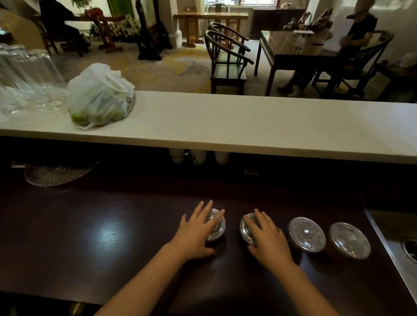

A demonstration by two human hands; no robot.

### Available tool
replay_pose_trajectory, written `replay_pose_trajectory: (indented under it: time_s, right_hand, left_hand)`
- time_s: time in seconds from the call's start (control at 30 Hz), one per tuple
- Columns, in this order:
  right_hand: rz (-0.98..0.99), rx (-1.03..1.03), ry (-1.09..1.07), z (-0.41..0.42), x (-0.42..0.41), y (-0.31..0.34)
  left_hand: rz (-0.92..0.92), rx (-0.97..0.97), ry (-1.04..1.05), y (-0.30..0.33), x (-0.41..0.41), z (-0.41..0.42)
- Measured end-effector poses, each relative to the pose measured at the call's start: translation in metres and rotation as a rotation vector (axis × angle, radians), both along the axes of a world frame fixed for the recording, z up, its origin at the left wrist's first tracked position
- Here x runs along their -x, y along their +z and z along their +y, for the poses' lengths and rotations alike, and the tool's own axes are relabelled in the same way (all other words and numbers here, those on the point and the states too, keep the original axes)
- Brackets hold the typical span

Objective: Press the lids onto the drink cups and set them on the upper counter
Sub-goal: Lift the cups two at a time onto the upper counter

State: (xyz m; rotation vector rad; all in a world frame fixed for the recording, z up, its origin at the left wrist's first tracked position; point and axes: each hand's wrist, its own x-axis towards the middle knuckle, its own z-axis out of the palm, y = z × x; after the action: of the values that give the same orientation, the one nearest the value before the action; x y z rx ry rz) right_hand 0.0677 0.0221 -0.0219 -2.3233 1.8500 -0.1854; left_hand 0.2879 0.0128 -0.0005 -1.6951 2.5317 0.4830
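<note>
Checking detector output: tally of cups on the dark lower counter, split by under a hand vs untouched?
Lidded cups under a hand: 2 (left hand on cup; right hand on cup)
Lidded cups untouched: 2 ()
Total: 4

Beyond a long pale counter [248, 126] lies a dim lounge with patterned carpet [162, 70], two dark round-backed wooden chairs [228, 61], a glossy dark table [291, 51] to the right, a wooden bench-table [209, 17] beneath a bright window [241, 2], and pale walls.
</note>
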Motion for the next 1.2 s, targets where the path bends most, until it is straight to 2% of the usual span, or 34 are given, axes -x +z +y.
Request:
replay_pose_trajectory:
  time_s: [0.13,0.23,0.43,0.57,0.87,1.03,1.2]
  right_hand:
    - [0.026,0.088,0.019,-0.001,0.005,-0.016]
    - [-0.009,0.136,0.034,0.000,0.005,-0.018]
    - [-0.097,0.159,0.027,0.003,0.008,-0.022]
    - [-0.161,0.223,0.105,0.003,0.015,-0.027]
    - [-0.249,0.402,0.114,0.007,0.019,-0.040]
    - [-0.351,0.520,0.145,-0.004,0.015,-0.006]
    - [-0.439,0.726,0.206,-0.029,0.009,0.079]
  left_hand:
    - [-0.038,0.023,-0.024,-0.013,0.006,-0.003]
    - [0.025,0.100,0.006,-0.022,0.007,-0.006]
    - [0.089,0.108,0.047,-0.025,0.010,-0.007]
    - [0.147,0.145,0.056,-0.026,0.008,-0.004]
    - [0.300,0.217,0.099,-0.014,0.012,-0.001]
    - [0.382,0.275,0.086,0.020,0.012,-0.017]
    - [0.440,0.416,0.049,0.102,0.009,-0.040]
